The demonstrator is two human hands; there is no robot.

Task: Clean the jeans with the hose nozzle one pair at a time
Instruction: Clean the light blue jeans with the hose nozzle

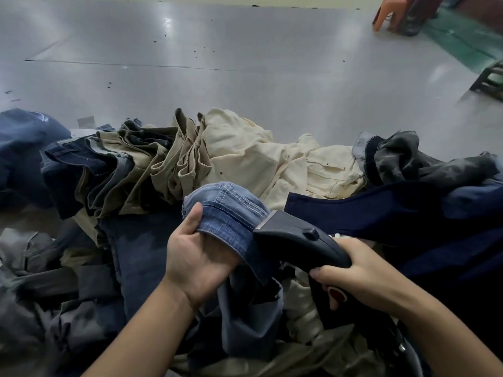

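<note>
A pair of light blue jeans (228, 213) with white stitching is lifted above the heap in the lower middle. My left hand (196, 257) grips a fold of it, thumb on top. My right hand (362, 273) grips the handle of a dark hose nozzle (296, 235). The nozzle's flat head touches the right side of the blue denim. The rest of the jeans hangs down between my forearms.
A heap of trousers covers the near table: cream ones (261, 159), khaki ones (177, 159), dark navy ones (381, 213) at right, dark denim (76, 170) at left. Beyond lies a grey metal table top (217, 63). An orange plastic stool (392, 12) stands far right.
</note>
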